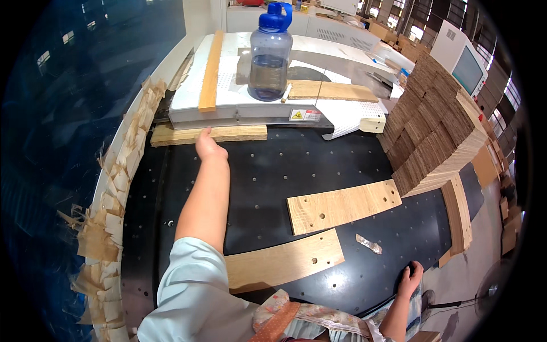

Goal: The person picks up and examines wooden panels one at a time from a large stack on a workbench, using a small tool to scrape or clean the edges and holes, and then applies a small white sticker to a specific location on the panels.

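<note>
My left hand (211,148) is stretched far forward against the near edge of a wooden board (245,133). One digit points up at the board's edge; the other fingers are mostly hidden, and no grip round the board shows. This board lies along the front of the white machine housing (194,117). My right hand (410,277) rests at the table's near right edge, fingers loosely bent and apart, holding nothing. Between my arms lie two light wood-grain panels with drilled holes, a farther panel (342,205) and a nearer panel (296,259), partly covered by my left sleeve.
A tall stack of boards (433,125) stands at the right, with more panels (460,214) beside it. A blue-capped water bottle (270,68) and loose wood strips (211,74) sit on the housing. A small scrap (368,244) lies on the black table (268,171). Torn tape lines the left barrier (117,188).
</note>
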A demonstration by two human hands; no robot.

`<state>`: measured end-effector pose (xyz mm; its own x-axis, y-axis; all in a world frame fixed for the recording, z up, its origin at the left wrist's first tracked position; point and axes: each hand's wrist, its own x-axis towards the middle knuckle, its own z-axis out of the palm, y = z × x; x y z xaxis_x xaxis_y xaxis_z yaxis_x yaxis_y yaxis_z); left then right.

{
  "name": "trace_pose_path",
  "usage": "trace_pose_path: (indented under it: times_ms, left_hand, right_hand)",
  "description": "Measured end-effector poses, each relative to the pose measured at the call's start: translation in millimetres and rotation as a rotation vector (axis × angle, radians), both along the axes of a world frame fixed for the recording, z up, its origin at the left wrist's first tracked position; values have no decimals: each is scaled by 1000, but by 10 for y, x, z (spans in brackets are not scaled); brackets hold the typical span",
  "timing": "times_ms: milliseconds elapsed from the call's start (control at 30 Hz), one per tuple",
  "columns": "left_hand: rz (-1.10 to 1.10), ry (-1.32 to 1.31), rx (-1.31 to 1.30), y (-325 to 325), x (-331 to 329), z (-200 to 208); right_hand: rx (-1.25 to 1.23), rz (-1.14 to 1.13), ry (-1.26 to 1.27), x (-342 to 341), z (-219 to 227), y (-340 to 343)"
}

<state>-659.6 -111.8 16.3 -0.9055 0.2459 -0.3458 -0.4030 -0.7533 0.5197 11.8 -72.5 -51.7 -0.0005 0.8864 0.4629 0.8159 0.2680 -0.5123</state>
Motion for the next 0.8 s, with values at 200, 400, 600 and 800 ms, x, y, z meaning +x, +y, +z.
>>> trace_pose_path:
  times_ms: [200,400,600,800]
  left_hand:
    - [-3,31,-251,-60,-113,-149]
    - [-100,-7,-419,-95,-131,-42]
    - [-92,-56,-326,88,-427,-244]
    - [-404,-21,-300,-9,-909,-462]
  right_hand:
    - [20,1,11,-57,24,-15]
    - [23,1,-7,-143,61,-44]
    - [74,-28,-47,-97,29,-54]
    - [164,-31,-91,-321,112,22]
